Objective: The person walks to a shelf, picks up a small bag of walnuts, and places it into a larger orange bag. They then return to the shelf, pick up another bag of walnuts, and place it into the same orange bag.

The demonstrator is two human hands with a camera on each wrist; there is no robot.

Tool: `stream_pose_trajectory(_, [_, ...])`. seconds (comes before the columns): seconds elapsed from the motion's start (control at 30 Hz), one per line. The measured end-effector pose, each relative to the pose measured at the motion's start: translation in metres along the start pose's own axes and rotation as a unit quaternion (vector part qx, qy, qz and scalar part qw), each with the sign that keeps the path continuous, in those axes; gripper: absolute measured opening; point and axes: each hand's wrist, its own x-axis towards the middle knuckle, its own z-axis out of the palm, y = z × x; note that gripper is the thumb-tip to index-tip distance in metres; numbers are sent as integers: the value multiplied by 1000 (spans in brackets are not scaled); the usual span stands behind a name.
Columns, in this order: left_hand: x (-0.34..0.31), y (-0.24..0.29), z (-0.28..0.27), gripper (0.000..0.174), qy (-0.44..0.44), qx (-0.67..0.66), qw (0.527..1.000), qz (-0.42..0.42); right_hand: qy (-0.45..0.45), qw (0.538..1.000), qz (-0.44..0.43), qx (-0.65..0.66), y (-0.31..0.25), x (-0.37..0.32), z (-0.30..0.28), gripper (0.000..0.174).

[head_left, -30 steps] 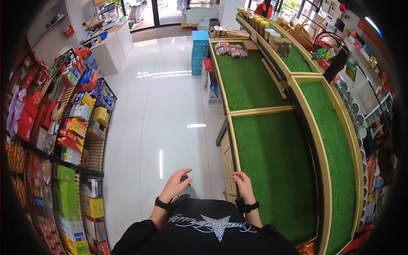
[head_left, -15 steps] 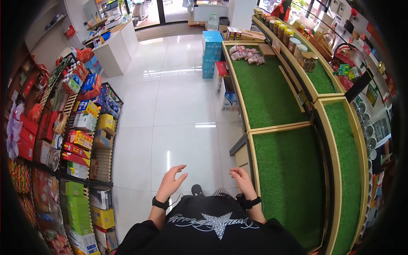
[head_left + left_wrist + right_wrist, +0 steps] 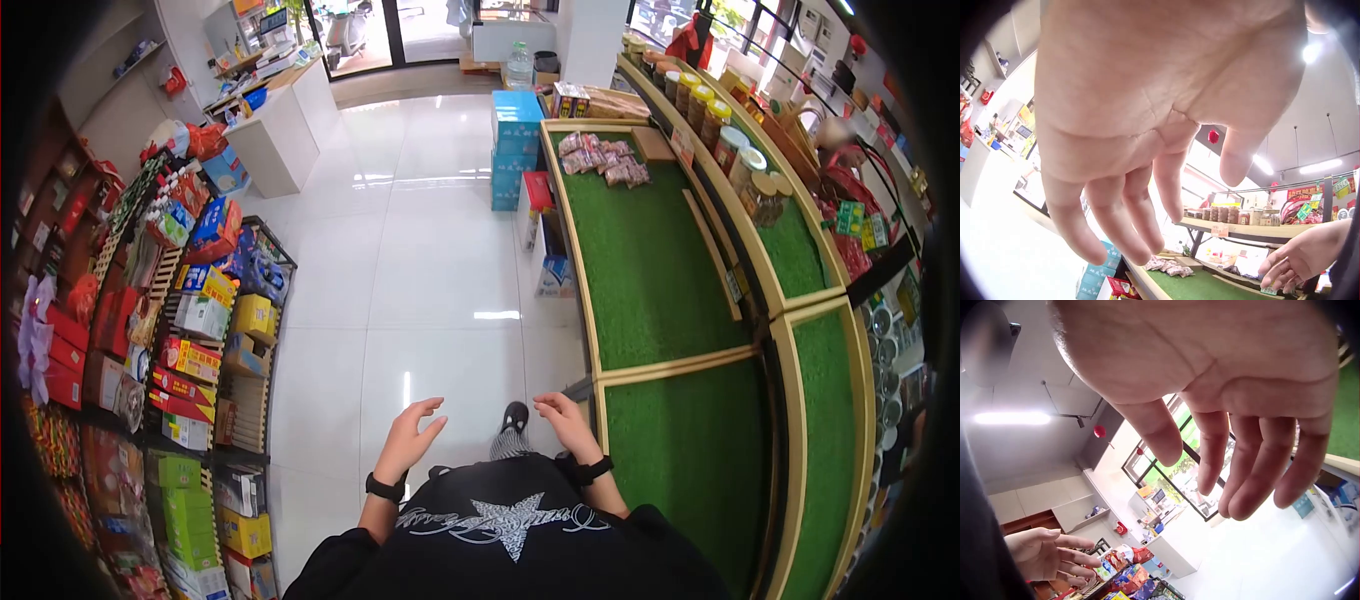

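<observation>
My left hand (image 3: 408, 437) hangs over the tiled floor in front of the body, fingers loosely bent and nothing in them. The left wrist view shows its bare palm (image 3: 1166, 81) close up. My right hand (image 3: 568, 425) is held out beside the wooden edge of the green-lined display stand (image 3: 680, 420), also holding nothing. In the right wrist view its fingers (image 3: 1260, 469) hang relaxed, with the thumb apart. Both wrists wear black bands. Farther along the stand lie several small bags of packaged food (image 3: 605, 160), well out of reach of either hand.
Shelves of boxed and bagged goods (image 3: 200, 310) line the left side. Blue cartons (image 3: 515, 135) stack beside the stand's far end, with other boxes (image 3: 553, 262) below its edge. Jars (image 3: 715, 120) stand on the upper tier. A white counter (image 3: 270, 135) and glass doors are ahead.
The view has moved forward along the aisle, and the stand has shifted rightward and nearer. A foot now shows ahead of the body. Both hands stay in front, still holding nothing.
</observation>
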Motion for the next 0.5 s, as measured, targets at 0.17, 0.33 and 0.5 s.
stream_pose_trajectory(0.17, [81,33,17,34,18,-23,999,26,24,999,-37,-10,-31,81,-51,22])
stream_pose_trajectory(0.33, [143,60,42,34,5,42,997,68,33,998,-38,-28,-53,123,-95,20])
stream_pose_trajectory(0.5, [177,64,68,36,-41,36,997,53,27,999,8,-24,-39,137,-115,22])
